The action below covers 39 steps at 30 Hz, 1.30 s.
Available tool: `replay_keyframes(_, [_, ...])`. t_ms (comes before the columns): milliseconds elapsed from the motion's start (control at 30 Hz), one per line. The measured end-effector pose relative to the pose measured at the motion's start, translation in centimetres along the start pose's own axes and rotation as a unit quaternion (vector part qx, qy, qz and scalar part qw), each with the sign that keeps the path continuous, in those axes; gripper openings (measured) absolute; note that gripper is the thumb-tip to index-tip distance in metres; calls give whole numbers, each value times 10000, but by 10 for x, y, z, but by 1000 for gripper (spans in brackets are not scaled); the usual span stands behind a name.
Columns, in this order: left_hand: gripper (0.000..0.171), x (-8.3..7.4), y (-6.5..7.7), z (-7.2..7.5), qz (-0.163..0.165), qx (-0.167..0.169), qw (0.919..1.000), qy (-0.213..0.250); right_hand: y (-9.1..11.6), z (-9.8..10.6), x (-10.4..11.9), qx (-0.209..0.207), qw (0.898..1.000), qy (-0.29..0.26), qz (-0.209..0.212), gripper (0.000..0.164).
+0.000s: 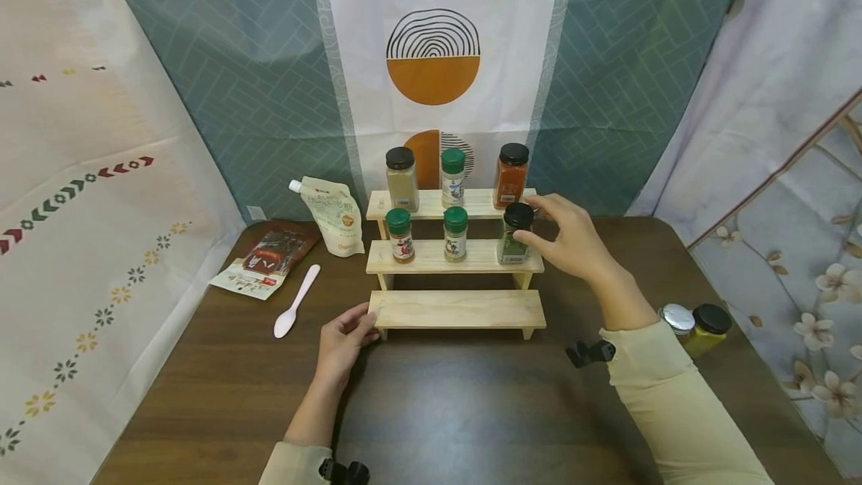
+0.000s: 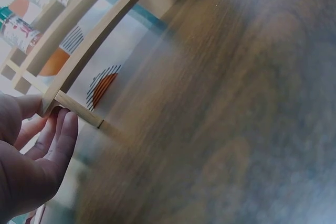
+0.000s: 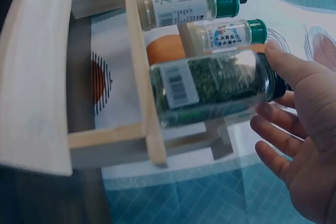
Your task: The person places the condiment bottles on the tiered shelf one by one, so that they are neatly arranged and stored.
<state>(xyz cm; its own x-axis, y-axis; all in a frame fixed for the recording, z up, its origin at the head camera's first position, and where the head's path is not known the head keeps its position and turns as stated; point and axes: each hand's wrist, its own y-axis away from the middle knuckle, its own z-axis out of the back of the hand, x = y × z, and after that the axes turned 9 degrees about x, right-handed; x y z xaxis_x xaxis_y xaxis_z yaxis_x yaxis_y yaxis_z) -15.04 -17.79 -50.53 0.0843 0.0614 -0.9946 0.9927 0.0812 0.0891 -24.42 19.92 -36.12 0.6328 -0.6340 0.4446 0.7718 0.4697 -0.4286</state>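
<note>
A three-tier wooden display rack [image 1: 458,308] stands on the table. My left hand [image 1: 343,339] grips the left end of its lowest step, thumb above and fingers below, as the left wrist view shows. My right hand [image 1: 572,238] is at the black cap of a jar of dried green herbs [image 3: 210,85], thumb and forefinger on either side of the cap, the other fingers spread. That jar stands at the right end of the middle step. Two green-capped spice bottles [image 1: 400,236] [image 1: 455,235] share this step.
On the top step are a black-capped beige jar [image 1: 402,184], a green-capped bottle [image 1: 453,180] and an orange-red jar [image 1: 511,180]. Leftward lie a spouted pouch [image 1: 332,215], a brown packet [image 1: 272,257] and a pale spoon [image 1: 296,303]. Silver-capped [image 1: 676,318] and yellow [image 1: 705,329] jars stand right.
</note>
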Motion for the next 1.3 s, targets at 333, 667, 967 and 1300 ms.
replay_keyframes(333, [34, -3, 2, -2, 17, 17, 10000, 17, 37, 4, -19, -44, 9996, -42, -262, 50])
replay_keyframes(667, [33, -2, 0, -1, 80, 36, 10000, -4, 76, 14, -34, 120, 9977, 156, -644, 45])
replay_keyframes(967, [34, -1, 0, 0, 88, 41, 10000, -17, 108, 25, -42, 75, 9955, 359, -869, 47])
replay_keyframes(1300, [33, -1, -1, 0, 95, 50, 9999, -49, 144, 40, -55, 221, 9919, 589, -1105, 49])
